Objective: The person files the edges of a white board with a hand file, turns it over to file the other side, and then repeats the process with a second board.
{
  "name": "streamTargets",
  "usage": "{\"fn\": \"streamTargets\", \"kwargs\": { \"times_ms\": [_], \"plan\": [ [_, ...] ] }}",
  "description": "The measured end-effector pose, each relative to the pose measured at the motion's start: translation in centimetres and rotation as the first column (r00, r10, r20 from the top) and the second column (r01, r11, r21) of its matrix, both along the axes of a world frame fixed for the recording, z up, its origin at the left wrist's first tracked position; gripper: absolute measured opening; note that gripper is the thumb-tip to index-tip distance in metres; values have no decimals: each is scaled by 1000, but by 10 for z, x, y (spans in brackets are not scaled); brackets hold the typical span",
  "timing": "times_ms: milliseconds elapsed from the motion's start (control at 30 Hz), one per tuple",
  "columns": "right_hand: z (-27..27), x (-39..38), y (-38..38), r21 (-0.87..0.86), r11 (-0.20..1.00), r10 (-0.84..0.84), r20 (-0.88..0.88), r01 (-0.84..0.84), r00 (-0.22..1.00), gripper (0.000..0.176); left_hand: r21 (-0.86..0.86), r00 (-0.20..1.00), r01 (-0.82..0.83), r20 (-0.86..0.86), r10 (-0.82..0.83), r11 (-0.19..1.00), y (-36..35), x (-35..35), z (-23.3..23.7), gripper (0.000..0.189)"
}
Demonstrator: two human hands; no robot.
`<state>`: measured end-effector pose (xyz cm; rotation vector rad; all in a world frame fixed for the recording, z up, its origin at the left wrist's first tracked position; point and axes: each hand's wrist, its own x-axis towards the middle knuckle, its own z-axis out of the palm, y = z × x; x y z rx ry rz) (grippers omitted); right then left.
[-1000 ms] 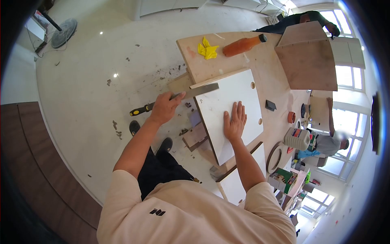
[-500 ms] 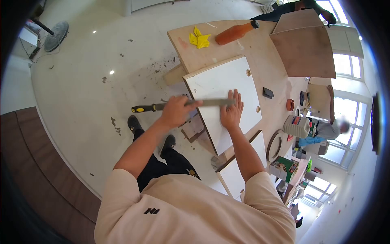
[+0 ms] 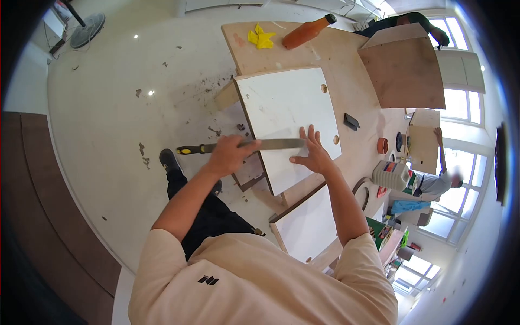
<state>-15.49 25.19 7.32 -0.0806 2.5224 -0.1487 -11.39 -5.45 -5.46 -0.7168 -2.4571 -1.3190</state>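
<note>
A flat metal file [image 3: 281, 144] with a black and yellow handle lies across the near edge of a white panel [image 3: 287, 103]. My left hand [image 3: 229, 156] is closed round the file where the blade meets the handle, and the handle sticks out to the left. My right hand [image 3: 315, 154] rests on the panel with fingers spread and thumb out. The file's tip is right at the gap between that thumb and the index finger. Two round holes show near the panel's far edge.
The panel lies on a wooden worktable [image 3: 336, 70], with a yellow cloth [image 3: 261, 38], an orange bottle [image 3: 307, 32] and a small black object [image 3: 351, 121]. Another white panel [image 3: 309, 225] is nearer me. A white jug [image 3: 391, 174] stands right. Two people work beyond; debris dots the floor.
The view has shifted a little. My right hand's fingers and thumb have spread wider, and the file's tip, which overlapped its fingers, now sits beside the thumb. My left hand keeps hold of the file.
</note>
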Motion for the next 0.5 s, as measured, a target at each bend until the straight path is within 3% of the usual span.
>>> {"fn": "streamTargets", "kwargs": {
  "times_ms": [67, 167, 267, 367, 500],
  "plan": [
    [0, 0, -2, 1, 1000, 9, 1, -9, 1000, 116, -84, 995, -63, 77, 69, 994, -27, 5, -22, 53],
    [3, -1, -8, 49, 999, 20, -7, -19, 1000, 115, -79, 936, -220, 263, 233, 972, -51, -5, -28, 55],
    [-1, 0, -4, 39, 999, 28, -34, -26, 999, 116, -18, 990, -137, 11, 137, 990, -3, 1, -22, 57],
    [1, 2, 1, 9, 999, 46, -39, -46, 998, 116, 30, 999, 8, 35, -9, 1000, 33, 34, 12, 51],
    [8, 16, 26, -33, 991, 129, -13, -129, 992, 116, -7, 981, -126, 147, 126, 992, -11, 41, -29, 57]
  ]
}}
